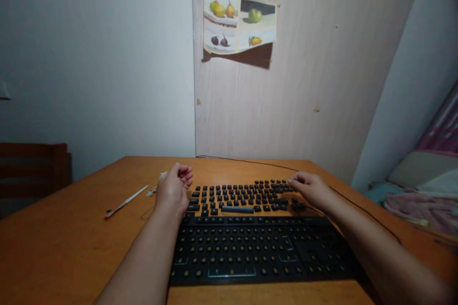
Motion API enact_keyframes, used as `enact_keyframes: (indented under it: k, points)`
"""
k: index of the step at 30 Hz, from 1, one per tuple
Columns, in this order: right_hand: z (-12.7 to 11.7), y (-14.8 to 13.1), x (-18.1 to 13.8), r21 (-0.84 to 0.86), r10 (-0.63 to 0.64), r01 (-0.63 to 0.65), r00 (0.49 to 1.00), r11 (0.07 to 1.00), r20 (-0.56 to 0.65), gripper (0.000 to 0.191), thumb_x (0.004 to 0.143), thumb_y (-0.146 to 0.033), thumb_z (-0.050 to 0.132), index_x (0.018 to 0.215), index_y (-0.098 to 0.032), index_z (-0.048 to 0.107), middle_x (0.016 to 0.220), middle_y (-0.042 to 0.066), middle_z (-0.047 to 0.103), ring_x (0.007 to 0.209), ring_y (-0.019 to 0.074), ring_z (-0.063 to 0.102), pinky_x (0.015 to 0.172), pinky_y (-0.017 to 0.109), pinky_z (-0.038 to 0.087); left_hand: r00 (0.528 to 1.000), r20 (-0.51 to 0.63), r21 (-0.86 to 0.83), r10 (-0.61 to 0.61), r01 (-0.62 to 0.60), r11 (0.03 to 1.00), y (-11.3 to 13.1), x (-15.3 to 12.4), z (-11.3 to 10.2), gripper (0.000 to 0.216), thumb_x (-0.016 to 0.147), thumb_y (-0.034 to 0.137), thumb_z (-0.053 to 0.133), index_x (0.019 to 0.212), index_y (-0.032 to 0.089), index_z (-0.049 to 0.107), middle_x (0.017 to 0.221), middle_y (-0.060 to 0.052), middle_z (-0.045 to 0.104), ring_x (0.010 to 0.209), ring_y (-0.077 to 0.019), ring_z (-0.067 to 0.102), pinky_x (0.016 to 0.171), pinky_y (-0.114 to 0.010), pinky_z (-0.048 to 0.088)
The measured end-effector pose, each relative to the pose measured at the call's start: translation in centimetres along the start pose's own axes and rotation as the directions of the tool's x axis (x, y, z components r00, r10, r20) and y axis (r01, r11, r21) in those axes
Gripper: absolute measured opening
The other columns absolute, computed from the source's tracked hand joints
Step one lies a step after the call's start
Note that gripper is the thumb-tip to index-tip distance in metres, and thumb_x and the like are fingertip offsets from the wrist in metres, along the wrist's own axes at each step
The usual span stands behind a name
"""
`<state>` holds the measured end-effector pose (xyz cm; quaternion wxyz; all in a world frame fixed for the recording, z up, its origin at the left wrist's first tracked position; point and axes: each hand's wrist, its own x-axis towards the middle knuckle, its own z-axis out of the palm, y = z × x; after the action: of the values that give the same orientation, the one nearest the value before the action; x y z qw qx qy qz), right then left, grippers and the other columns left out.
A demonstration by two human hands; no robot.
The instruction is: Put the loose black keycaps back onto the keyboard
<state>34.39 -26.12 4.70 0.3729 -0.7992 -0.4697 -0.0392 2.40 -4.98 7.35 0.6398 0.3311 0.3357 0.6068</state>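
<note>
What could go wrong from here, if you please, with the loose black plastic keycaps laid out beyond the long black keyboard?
The right hand is close to the right end of the keycaps, so it might knock some out of line. A thin black cable runs just beyond that hand; a snag could perhaps drag it into them.

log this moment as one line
left hand: beside loose keycaps | right hand: at their right end | keyboard: main keys uncapped

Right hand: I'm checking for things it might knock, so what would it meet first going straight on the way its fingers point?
Probably the loose keycaps just left of its fingertips; the right hand may pass above them, as its height is unclear.
</note>
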Motion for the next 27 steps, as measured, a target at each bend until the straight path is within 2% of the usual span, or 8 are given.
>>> enact_keyframes:
  k: [2, 4, 7, 9, 14, 19, 27]
  points:
    - [0.5, -0.2, 0.8, 0.025, 0.002, -0.003, 0.999, 1.0, 0.04, 0.029, 0.079, -0.046, 0.054, 0.067, -0.021, 0.062, 0.063, 0.001, 0.063, 0.06, 0.0167, 0.055, 0.056, 0.026, 0.04, 0.999, 0.043, 0.048, -0.029, 0.027, 0.998, -0.4, -0.5, 0.3, 0.017, 0.077, 0.032, 0.057, 0.073, 0.015, 0.059, 0.069, -0.003, 0.063, 0.057, -0.0105, 0.057, 0.059, -0.023, 0.043]
    - [0.9, -0.1, 1.6, 0.044, 0.006, -0.009, 0.997, 0.999, 0.076, 0.028, 0.079, -0.044, 0.054, 0.068, -0.02, 0.063, 0.063, 0.001, 0.063, 0.06, 0.0161, 0.055, 0.055, 0.026, 0.04, 0.992, 0.052, 0.071, -0.113, 0.109, 0.992, -0.5, -1.0, 0.5, 0.017, 0.079, 0.03, 0.057, 0.074, 0.015, 0.06, 0.069, -0.003, 0.063, 0.057, -0.0106, 0.057, 0.059, -0.023, 0.043]
    - [1.5, 0.3, 3.0, 0.04, 0.02, -0.025, 0.993, 0.999, 0.118, 0.025, 0.078, -0.041, 0.055, 0.068, -0.02, 0.064, 0.06, 0.001, 0.063, 0.056, 0.0152, 0.053, 0.053, 0.025, 0.039, 0.963, 0.025, 0.069, -0.269, 0.267, 0.961, -0.4, -1.4, 0.6, 0.018, 0.084, 0.029, 0.055, 0.075, 0.015, 0.06, 0.075, -0.004, 0.065, 0.061, -0.0113, 0.059, 0.06, -0.025, 0.043]
    - [2.0, 0.8, 3.9, 0.014, 0.031, -0.033, 0.99, 0.999, 0.137, 0.023, 0.077, -0.037, 0.057, 0.066, -0.019, 0.064, 0.058, 0.001, 0.062, 0.054, 0.0147, 0.051, 0.052, 0.026, 0.038, 0.947, -0.001, 0.051, -0.32, 0.319, 0.946, -0.4, -1.6, 0.7, 0.02, 0.087, 0.03, 0.053, 0.075, 0.016, 0.06, 0.078, -0.003, 0.066, 0.062, -0.0113, 0.06, 0.06, -0.025, 0.043]
    - [3.5, 1.3, 5.7, -0.065, 0.028, -0.016, 0.98, 0.998, 0.199, 0.019, 0.078, -0.03, 0.058, 0.072, -0.017, 0.069, 0.061, 0.002, 0.065, 0.055, 0.0143, 0.054, 0.053, 0.025, 0.038, 0.934, 0.002, 0.064, -0.358, 0.357, 0.932, -1.0, -1.7, 0.7, 0.02, 0.087, 0.031, 0.055, 0.075, 0.016, 0.06, 0.081, -0.003, 0.067, 0.06, -0.011, 0.059, 0.059, -0.026, 0.041]
    - [4.8, -0.2, 6.9, -0.15, -0.029, 0.075, 0.957, 0.986, 0.289, 0.015, 0.078, -0.024, 0.06, 0.077, -0.017, 0.074, 0.067, 0.002, 0.069, 0.061, 0.0151, 0.058, 0.056, 0.025, 0.04, 0.929, 0.034, 0.085, -0.369, 0.366, 0.927, -1.4, -1.5, 0.7, 0.019, 0.085, 0.032, 0.058, 0.077, 0.016, 0.062, 0.083, -0.004, 0.067, 0.061, -0.0112, 0.059, 0.057, -0.025, 0.041]
    - [6.9, -2.5, 8.8, -0.3, -0.101, 0.229, 0.916, 0.926, 0.387, 0.013, 0.076, -0.025, 0.071, 0.086, -0.021, 0.079, 0.09, 0.007, 0.074, 0.087, 0.0219, 0.063, 0.077, 0.028, 0.045, 0.927, 0.036, 0.118, -0.374, 0.368, 0.922, -1.0, -2.0, 0.8, 0.02, 0.088, 0.032, 0.056, 0.079, 0.015, 0.061, 0.082, -0.002, 0.066, 0.06, -0.0095, 0.059, 0.057, -0.024, 0.041]
